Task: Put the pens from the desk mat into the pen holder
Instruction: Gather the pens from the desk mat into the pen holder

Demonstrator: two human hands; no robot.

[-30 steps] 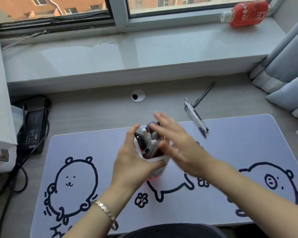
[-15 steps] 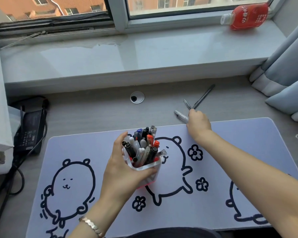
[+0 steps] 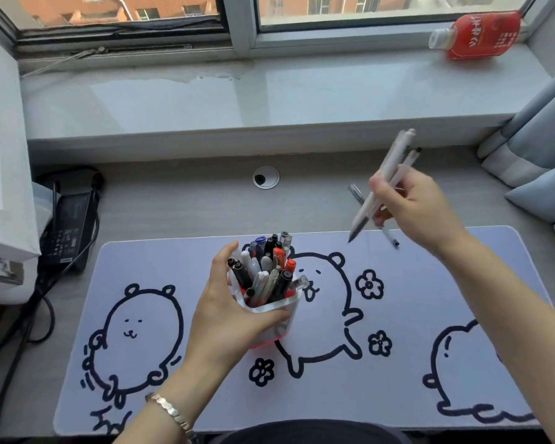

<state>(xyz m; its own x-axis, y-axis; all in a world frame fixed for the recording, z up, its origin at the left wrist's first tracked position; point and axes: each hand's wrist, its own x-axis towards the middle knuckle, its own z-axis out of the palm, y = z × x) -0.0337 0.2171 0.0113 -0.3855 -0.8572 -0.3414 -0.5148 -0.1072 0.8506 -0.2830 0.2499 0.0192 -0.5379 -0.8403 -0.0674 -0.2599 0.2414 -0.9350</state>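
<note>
A clear pen holder (image 3: pixel 277 310) with a red base stands on the pale desk mat (image 3: pixel 398 347), crammed with several pens and markers. My left hand (image 3: pixel 228 318) wraps around its left side. My right hand (image 3: pixel 412 208) is raised above the mat's far edge, to the right of the holder, shut on a small bunch of pens (image 3: pixel 386 177) that point tips-down toward the mat. Another dark pen (image 3: pixel 357 194) shows just behind that hand on the bare desk; whether it is held, I cannot tell.
A red drink bottle (image 3: pixel 476 35) lies on the windowsill at the back right. A black power brick (image 3: pixel 68 232) with cables sits at the left beside a white box (image 3: pixel 0 193). A curtain (image 3: pixel 539 149) hangs at the right. A cable grommet (image 3: pixel 266 177) is set in the desk.
My right hand left the holder, reached to the pens at the mat's far edge, closed on them and lifted them. My left hand has stayed on the holder.
</note>
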